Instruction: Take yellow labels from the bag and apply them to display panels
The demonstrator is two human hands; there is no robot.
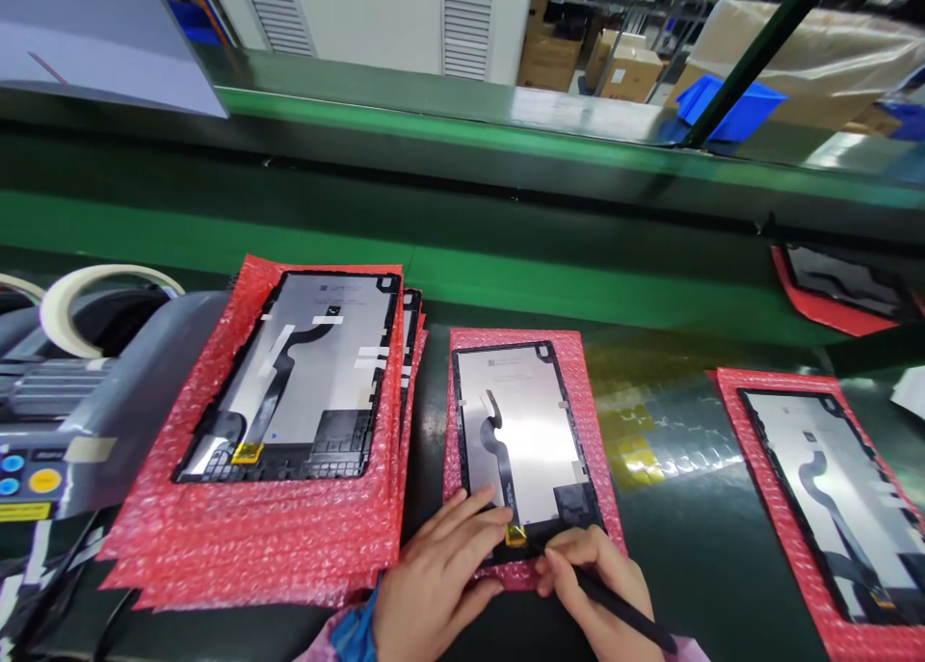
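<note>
- Fingers of the left hand (434, 575) press flat, spread, on the middle panel (524, 440) at lower centre.
- Right hand (593, 585) fingers clamp a black stylus (614, 609), tip at the yellow tab (515, 535).

Head camera, looking forward and down over a green workbench (650, 546).
It sits close above the left hand (434, 575) and right hand (599, 585) at bottom centre; the conveyor belt (462, 228) crosses mid-frame, with warehouse boxes (628, 69) far off at upper right.
</note>
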